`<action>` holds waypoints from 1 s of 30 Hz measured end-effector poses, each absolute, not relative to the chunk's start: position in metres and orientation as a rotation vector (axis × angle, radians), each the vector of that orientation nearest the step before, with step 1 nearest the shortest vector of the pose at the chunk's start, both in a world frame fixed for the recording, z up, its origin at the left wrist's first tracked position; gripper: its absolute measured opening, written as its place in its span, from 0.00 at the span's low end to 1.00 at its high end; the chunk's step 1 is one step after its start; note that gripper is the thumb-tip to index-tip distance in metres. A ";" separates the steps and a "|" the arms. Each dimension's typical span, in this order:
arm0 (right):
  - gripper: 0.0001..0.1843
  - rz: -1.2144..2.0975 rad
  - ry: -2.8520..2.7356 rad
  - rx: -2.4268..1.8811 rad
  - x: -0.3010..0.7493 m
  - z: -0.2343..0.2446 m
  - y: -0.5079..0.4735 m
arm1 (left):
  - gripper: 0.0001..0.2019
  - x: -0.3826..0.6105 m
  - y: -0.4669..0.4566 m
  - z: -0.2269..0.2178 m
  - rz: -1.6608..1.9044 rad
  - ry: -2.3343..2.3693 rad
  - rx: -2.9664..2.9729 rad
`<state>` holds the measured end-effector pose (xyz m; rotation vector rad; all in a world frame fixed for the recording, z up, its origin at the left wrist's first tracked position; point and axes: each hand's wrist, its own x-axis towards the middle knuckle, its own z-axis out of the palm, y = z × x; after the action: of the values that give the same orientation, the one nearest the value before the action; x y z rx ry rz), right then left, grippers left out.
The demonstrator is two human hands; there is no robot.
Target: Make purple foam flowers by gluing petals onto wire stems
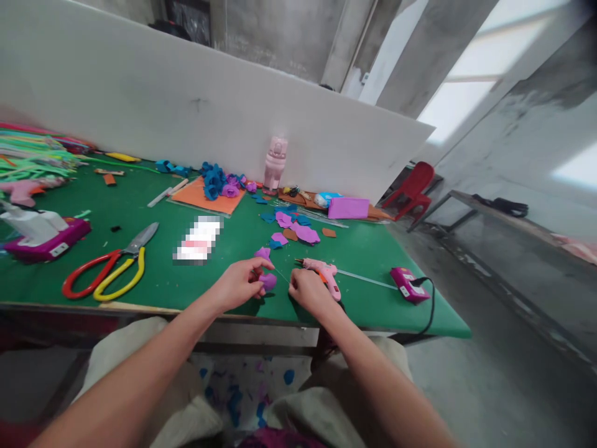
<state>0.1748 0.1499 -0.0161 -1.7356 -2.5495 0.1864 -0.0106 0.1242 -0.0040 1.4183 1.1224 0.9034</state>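
My left hand is closed on a purple flower piece, its fingers curled around the petals just above the table's near edge. One purple petal sticks up past the fingertips. From there a thin, pale strand runs to my right hand, which is closed in a pinch at its other end. Whether the strand is wire or thread is too fine to make out. Right behind my right hand, a pink glue gun lies on its side, a clear glue stick extending from its back.
Cut purple petals lie beyond my hands. Farther back are an orange sheet with blue flowers and a pink bottle. Scissors rest at left; a magenta power strip sits near the right edge. A white board stands behind.
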 end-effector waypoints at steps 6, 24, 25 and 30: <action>0.09 0.063 -2.530 -1.796 0.156 -0.010 0.165 | 0.07 -0.011 0.129 -0.008 0.851 1.141 1.354; 0.17 0.582 -1.969 -2.015 0.281 -0.021 0.161 | 0.03 0.001 0.136 -0.018 0.698 1.479 1.936; 0.15 0.592 -1.996 -2.024 0.277 -0.021 0.162 | 0.04 0.000 0.136 -0.017 0.676 1.500 1.935; 0.10 0.849 -1.867 -1.975 0.273 -0.014 0.162 | 0.05 -0.007 0.138 -0.015 0.671 1.525 1.866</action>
<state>0.2735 0.1623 -0.0140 -1.9750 -1.8666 0.8491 -0.0074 0.1379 -0.0149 1.8658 1.5245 0.6708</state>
